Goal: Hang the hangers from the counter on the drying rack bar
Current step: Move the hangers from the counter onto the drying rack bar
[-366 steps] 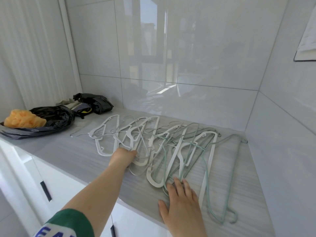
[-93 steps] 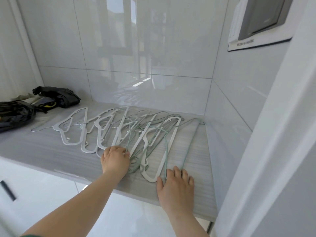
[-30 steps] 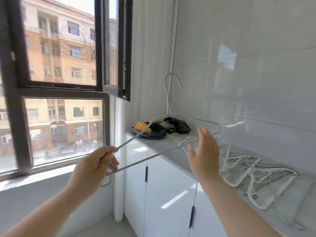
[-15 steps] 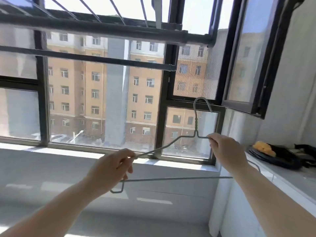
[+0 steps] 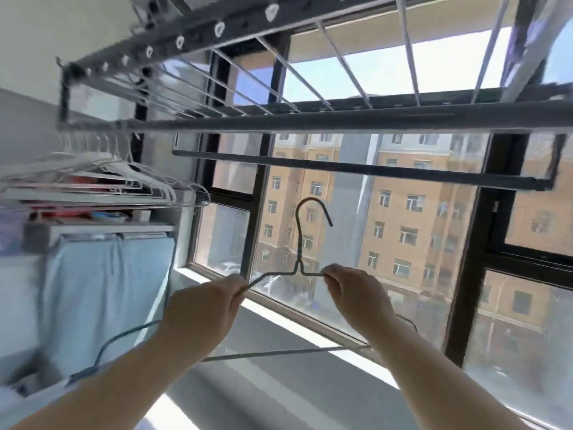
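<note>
A person held one thin green-grey wire hanger up in front of the window, with both hands on it. The left hand pinched the wire of the left shoulder between thumb and curled fingers, a little way left of the twisted neck. The right hand pinched the right shoulder in the same way, close to the neck on the other side. The hanger stood upright, its hook at the top and opening toward the right. The bottom wire ran behind both wrists, and the left corner of the hanger curved down past the left forearm (the right corner showed only as a short dark bend behind the right wrist).

The hanger was in the air, below the drying rack bar, a thick grey bar that crossed the view from left to right above the hands. The hook touched neither that bar nor the thinner dark rail that ran between the bar and the hook's top. The rack's upper rail, dotted with white eyelets, slanted overhead.

At the left end of the bar a bunch of white hangers hung close together by their hooks. Beneath them were a shelf and a pale blue cloth, both blurred. Through the glass stood an orange-brown building.
</note>
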Demonstrator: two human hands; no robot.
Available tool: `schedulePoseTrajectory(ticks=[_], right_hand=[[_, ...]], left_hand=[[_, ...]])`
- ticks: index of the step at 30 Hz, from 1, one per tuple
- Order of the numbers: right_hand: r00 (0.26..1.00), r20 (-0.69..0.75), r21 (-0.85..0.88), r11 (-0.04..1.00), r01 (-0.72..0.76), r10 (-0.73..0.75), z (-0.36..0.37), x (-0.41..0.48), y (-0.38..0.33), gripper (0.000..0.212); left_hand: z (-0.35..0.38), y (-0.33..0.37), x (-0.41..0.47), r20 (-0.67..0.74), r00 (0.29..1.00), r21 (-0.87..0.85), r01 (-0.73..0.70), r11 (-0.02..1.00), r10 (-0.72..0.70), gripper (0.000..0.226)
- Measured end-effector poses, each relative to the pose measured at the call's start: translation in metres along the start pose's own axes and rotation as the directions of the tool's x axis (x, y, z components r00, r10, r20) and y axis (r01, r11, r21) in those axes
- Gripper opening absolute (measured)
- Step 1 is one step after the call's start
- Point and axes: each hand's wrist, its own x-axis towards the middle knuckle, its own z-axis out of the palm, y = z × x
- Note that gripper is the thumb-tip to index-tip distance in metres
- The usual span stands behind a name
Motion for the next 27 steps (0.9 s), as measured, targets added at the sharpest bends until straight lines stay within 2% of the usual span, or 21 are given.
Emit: schedulePoseTrajectory(ticks=[2,6,14,19,27], right_hand=[[0.998,-0.017,0.050,0.997,0.064,-0.064,0.013,0.031,-0.019,0.031],[0.982,-0.037,0.134,0.973,0.190,-0.187,0.032,0.086,-0.056,0.030],[0.896,-0.076,0.137,0.885,0.445,-0.438,0.060,0.154,-0.133,0.029],[0.872,-0.088,0.009,0.875,0.484,-0.482,0.073,0.187,-0.166,0.028],[0.899,-0.153,-0.170,0.907,0.386,-0.411,0.078,0.244,-0.224,0.028]], left_hand=[[-0.006,-0.024,0.011,-0.049,0.996,0.065,0.081,0.995,-0.078,0.015],[-0.011,-0.071,0.020,-0.089,0.965,0.072,0.252,0.965,-0.245,0.027],[-0.027,-0.155,0.014,-0.187,0.916,0.159,0.386,0.909,-0.356,0.025],[-0.027,-0.205,0.026,-0.190,0.911,0.182,0.399,0.899,-0.366,0.023],[-0.025,-0.295,0.068,-0.180,0.926,0.007,0.338,0.941,-0.332,0.024]])
